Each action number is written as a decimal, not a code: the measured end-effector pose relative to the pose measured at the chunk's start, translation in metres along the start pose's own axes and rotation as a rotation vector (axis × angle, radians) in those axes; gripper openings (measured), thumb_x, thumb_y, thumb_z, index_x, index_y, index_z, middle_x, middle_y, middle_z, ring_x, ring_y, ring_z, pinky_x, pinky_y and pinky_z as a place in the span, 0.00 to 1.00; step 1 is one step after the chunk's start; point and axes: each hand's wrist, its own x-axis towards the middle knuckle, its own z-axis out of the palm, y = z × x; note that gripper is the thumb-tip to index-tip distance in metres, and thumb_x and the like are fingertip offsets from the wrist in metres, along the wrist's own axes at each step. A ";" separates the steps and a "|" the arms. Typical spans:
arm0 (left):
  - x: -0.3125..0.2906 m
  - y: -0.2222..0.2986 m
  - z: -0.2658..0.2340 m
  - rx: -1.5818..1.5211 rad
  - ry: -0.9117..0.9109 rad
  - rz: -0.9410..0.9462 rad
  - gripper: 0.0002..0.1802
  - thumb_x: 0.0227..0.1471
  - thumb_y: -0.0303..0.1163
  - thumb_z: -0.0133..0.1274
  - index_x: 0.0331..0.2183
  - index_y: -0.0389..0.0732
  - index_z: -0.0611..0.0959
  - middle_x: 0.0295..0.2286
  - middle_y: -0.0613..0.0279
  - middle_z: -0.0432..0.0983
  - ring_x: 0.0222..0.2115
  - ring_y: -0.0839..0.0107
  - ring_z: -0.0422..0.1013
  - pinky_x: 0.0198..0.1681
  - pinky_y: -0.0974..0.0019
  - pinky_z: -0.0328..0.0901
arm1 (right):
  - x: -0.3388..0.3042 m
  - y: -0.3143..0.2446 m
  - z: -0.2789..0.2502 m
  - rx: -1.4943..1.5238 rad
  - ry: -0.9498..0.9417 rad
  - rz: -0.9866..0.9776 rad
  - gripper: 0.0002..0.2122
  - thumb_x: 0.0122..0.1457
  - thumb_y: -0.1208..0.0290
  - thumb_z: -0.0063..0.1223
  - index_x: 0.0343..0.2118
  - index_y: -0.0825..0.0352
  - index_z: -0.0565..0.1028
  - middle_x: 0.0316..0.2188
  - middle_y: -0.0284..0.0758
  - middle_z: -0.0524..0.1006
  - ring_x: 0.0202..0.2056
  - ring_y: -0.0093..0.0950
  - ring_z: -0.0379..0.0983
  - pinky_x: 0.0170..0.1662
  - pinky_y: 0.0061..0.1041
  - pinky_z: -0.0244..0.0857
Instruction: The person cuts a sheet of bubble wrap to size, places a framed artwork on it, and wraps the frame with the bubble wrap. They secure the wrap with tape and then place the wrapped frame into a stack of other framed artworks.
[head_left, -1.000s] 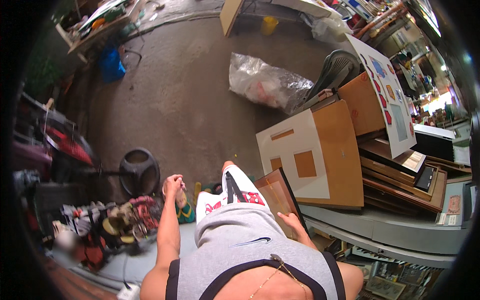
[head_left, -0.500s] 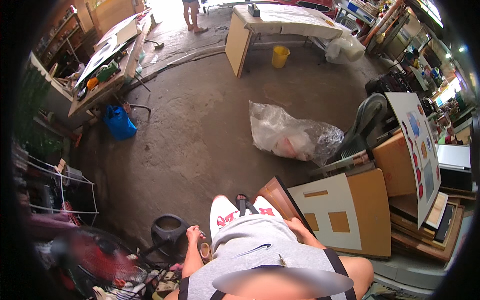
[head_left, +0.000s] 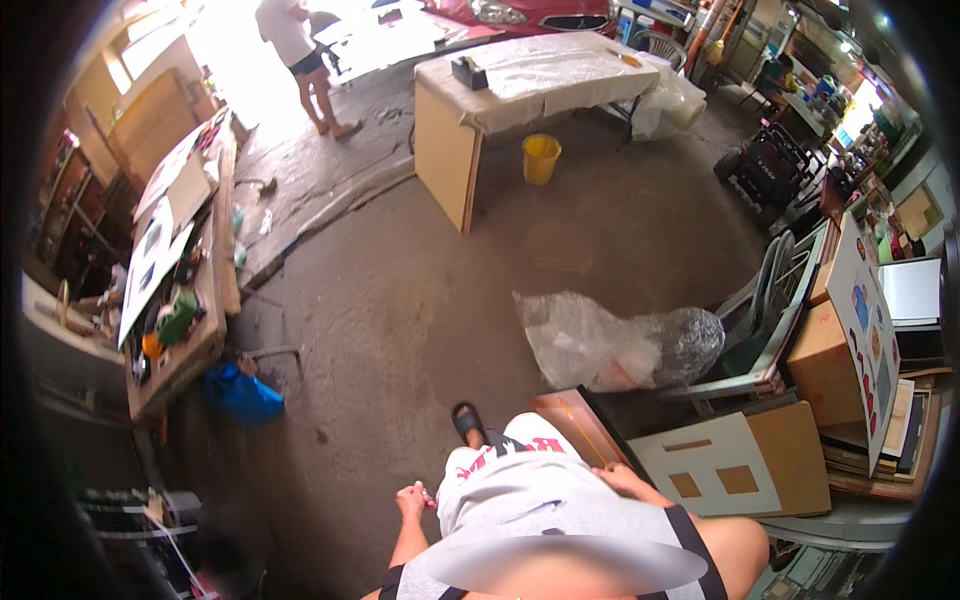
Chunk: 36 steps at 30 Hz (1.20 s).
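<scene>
Low in front of me, my left hand (head_left: 411, 500) is closed beside my shorts. A small object shows at its fingertips, too small to make out. My right hand (head_left: 617, 478) is curled at the near edge of a brown panel (head_left: 575, 420) with a dark rim, at my right thigh. My body hides the panel's lower part and some fingers. Just right of it leans a brown cardboard sheet (head_left: 797, 460) with a white face and rectangular cutouts.
Ahead lies a clear plastic bag (head_left: 620, 350). Beyond it are a yellow bucket (head_left: 541, 160) and a covered table (head_left: 560, 75). A cluttered workbench (head_left: 222, 250) and blue bag (head_left: 243, 392) are left. A person (head_left: 305, 70) stands far off. Boards (head_left: 868, 330) crowd my right.
My view has shifted forward and up, showing more of the standing person and a red car. A sandalled foot has come forward. The panel has stayed beside my right hand.
</scene>
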 end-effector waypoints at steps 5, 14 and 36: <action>0.153 0.171 -0.018 0.243 -0.071 0.245 0.19 0.54 0.34 0.47 0.16 0.35 0.74 0.09 0.59 0.69 0.10 0.69 0.69 0.13 0.64 0.64 | -0.013 -0.121 -0.022 0.151 0.245 0.055 0.26 0.46 0.43 0.56 0.26 0.69 0.75 0.31 0.46 0.78 0.37 0.37 0.74 0.41 0.34 0.66; 0.339 0.442 0.151 0.376 -0.376 0.219 0.11 0.48 0.29 0.52 0.33 0.34 0.82 0.20 0.61 0.76 0.16 0.75 0.71 0.20 0.69 0.67 | 0.047 -0.274 -0.073 0.225 0.225 0.284 0.25 0.47 0.43 0.54 0.24 0.68 0.75 0.28 0.46 0.78 0.37 0.41 0.74 0.42 0.36 0.66; 0.450 0.855 0.689 0.711 -0.997 0.293 0.31 0.48 0.43 0.56 0.53 0.44 0.68 0.28 0.63 0.72 0.24 0.75 0.67 0.21 0.69 0.60 | 0.192 -0.531 -0.386 0.547 0.604 0.646 0.24 0.50 0.47 0.53 0.26 0.71 0.77 0.26 0.50 0.76 0.33 0.44 0.74 0.39 0.37 0.64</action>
